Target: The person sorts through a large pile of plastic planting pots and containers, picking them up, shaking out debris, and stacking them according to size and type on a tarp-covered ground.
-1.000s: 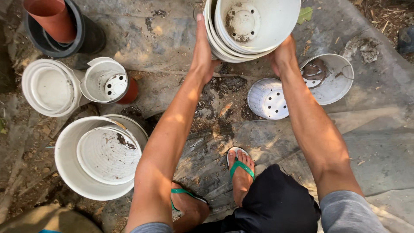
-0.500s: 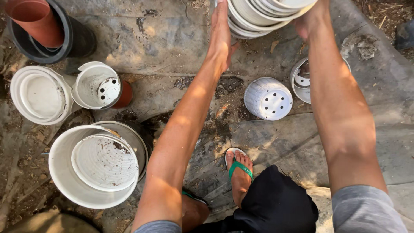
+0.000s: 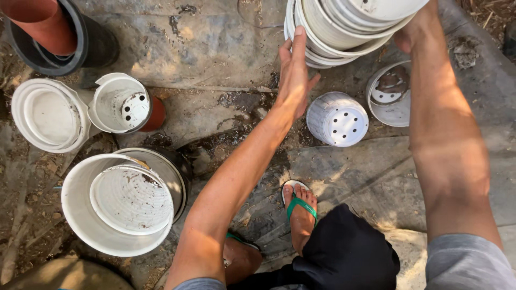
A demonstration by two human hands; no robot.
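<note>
Stack of nested white plastic pots [image 3: 344,29] held up at the far edge, between two bare hands.

Left hand [image 3: 294,75] flat against the stack's left side, fingers straight and close together, thumb spread to the right. Right hand [image 3: 411,35] pressed to the stack's right side, mostly hidden behind the pots; finger state cannot be told. Just below the stack, on the dirty tarp [image 3: 215,32]: an upturned white pot [image 3: 337,119] showing drain holes, with an empty white pot [image 3: 389,94] to its right. Near left: a large white pot [image 3: 121,207] with another nested inside. Far left: a terracotta pot [image 3: 45,21] in a black pot [image 3: 86,45]. Near centre: a foot in a green flip-flop [image 3: 300,207].
</note>
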